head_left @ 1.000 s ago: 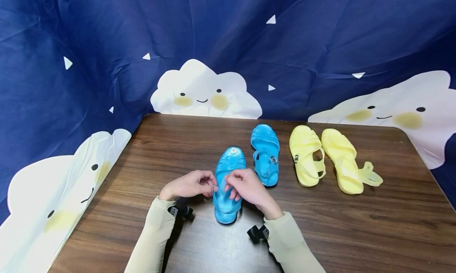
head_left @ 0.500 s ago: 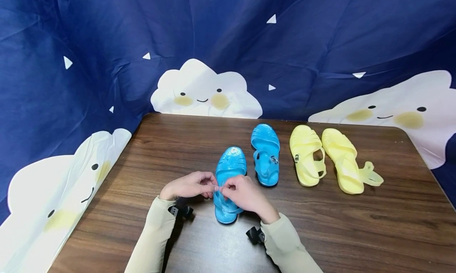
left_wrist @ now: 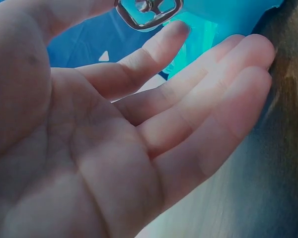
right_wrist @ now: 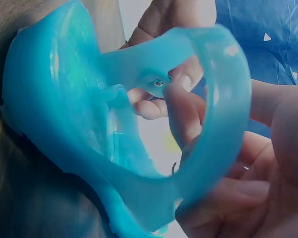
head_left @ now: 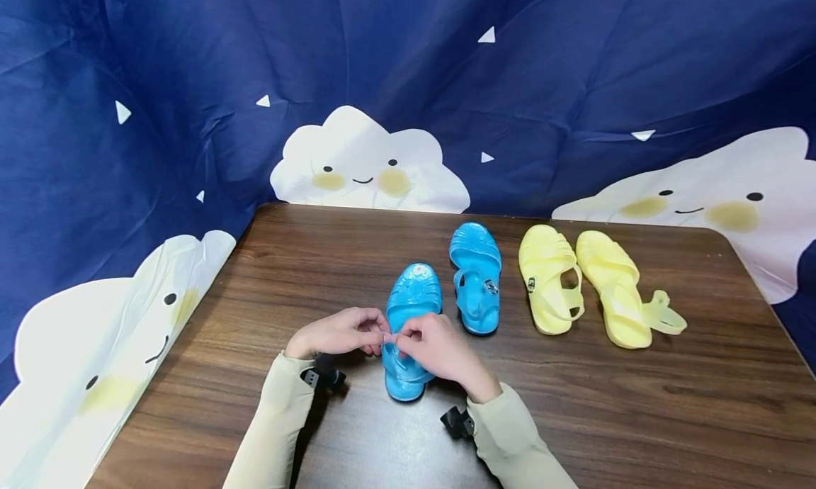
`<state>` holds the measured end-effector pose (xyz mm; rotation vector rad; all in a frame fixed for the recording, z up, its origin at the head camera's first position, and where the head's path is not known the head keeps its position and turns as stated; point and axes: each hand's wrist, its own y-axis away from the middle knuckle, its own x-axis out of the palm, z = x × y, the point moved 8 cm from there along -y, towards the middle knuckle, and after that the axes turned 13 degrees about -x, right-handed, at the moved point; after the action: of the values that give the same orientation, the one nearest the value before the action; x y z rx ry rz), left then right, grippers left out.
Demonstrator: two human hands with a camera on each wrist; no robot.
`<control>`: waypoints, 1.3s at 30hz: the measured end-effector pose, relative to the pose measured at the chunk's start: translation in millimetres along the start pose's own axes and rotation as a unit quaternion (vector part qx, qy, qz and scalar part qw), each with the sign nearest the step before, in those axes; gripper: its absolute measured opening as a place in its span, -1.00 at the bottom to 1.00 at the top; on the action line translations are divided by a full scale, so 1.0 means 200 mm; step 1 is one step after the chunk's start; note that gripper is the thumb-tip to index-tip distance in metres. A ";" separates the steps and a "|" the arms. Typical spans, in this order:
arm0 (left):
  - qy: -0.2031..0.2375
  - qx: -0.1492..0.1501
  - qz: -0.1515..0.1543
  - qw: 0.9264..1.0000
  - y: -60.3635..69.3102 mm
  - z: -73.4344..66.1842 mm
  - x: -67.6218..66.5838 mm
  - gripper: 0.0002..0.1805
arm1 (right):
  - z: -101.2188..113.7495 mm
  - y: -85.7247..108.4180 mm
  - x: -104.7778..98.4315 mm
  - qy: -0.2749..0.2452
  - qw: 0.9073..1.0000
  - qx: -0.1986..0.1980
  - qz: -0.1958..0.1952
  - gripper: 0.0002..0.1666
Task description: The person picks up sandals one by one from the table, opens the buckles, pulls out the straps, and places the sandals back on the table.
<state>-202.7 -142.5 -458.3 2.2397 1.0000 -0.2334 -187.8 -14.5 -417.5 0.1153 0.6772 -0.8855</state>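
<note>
A blue jelly sandal (head_left: 414, 294) lies on the table with its toe pointing away, between my hands. My left hand (head_left: 341, 332) pinches the sandal's left side, at the buckle. In the left wrist view the metal buckle (left_wrist: 144, 25) sits by the thumb and index finger, and the other fingers are extended. My right hand (head_left: 440, 344) pinches the sandal's strap (right_wrist: 231, 99) at the buckle side, its fingertips meeting the left hand's. The strap makes a raised loop over the heel end in the right wrist view. The exact fingertip contact is partly hidden.
A second blue sandal (head_left: 474, 280), its strap fastened, stands just behind on the right. Farther right lie a yellow sandal (head_left: 548, 280) with its strap looped and another yellow sandal (head_left: 612, 287) with its strap sticking out. A cloud-print curtain (head_left: 510, 92) hangs behind the table (head_left: 637, 404).
My right hand has moved left and slightly down, bringing the strap's end from above the sandal to my left fingertips. Between half a second ago and now hardly anything differs.
</note>
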 end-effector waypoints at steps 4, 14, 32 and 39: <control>-0.002 0.001 0.000 1.000 0.00 0.00 0.00 -0.76 | 0.00 0.00 -0.03 0.003 1.000 0.002 -0.019 -0.71; -0.008 0.000 -0.008 1.000 0.00 0.00 0.00 -0.78 | -0.03 0.01 -0.12 -0.006 0.997 0.020 -0.071 -0.84; 0.039 -0.091 -0.012 0.995 0.00 0.06 -0.02 -0.45 | -0.15 0.10 -0.17 -0.013 0.985 0.161 -0.058 -0.65; 0.056 -0.092 -0.003 0.994 0.00 0.07 0.00 -0.36 | -0.18 0.14 -0.12 -0.035 0.978 0.202 -0.029 -0.58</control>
<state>-201.5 -151.3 -468.6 2.1012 1.0437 -0.0170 -196.7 32.8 -436.2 0.4274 0.4303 -1.0714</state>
